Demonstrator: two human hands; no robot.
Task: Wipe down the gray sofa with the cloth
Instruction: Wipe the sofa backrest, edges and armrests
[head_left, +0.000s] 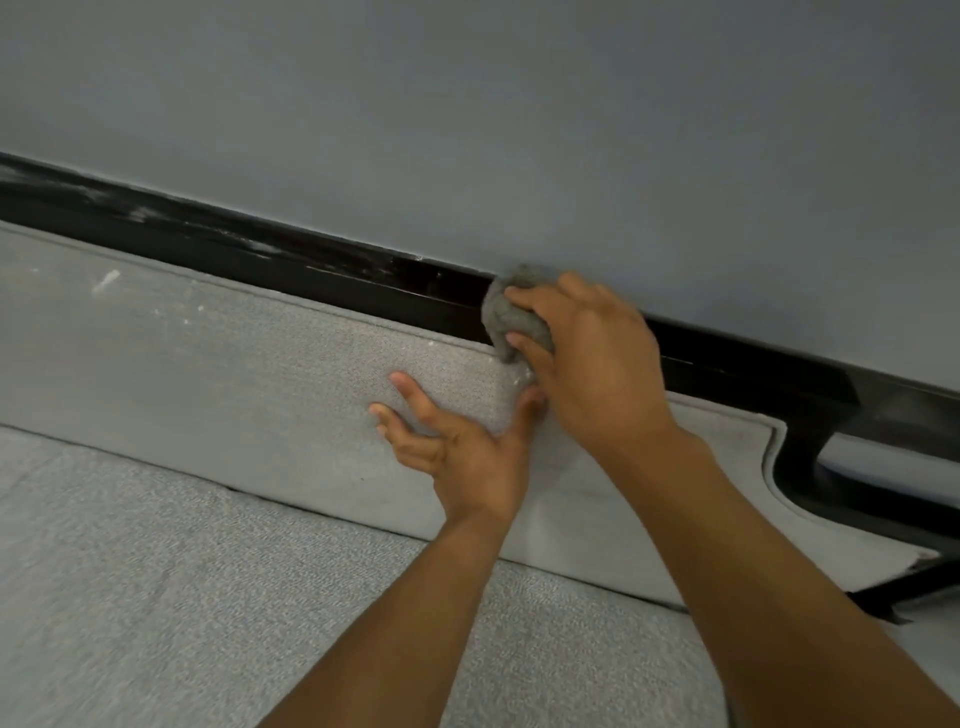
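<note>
Cloth (511, 317), gray, coarse-textured, crumpled into a wad: held in the right hand (597, 364), whose fingers are curled over its top and side. It is pressed at the upper piped edge of the backrest, where fabric meets black rail. Its upper part is seen against the rail and the foot of the wall.

Sofa (597, 499), light gray, woven fabric: shown in two parts.
- Backrest (234, 374), a long upholstered panel with a piped border. It lies under the left hand and runs far to that hand's left.
- Seat cushion (156, 597), of the same fabric, lying beneath both forearms.

Left hand (462, 452): laid flat on the backrest just below and left of the right hand, fingers spread and fingertips resting on the fabric. The thumb is raised to the underside of the right hand; whether it touches the cloth cannot be told.

Rail (311, 270), glossy black, straight: set above the backrest and passing behind the right hand, smeared pale toward the far left.

Frame piece (810, 467), black, curved: seen right of the right forearm.

Flecks (106, 280), white, scattered: found on the backrest well left of both hands, with a few just beneath the cloth.

Wall (467, 104), plain blue-gray: seen above both hands.
</note>
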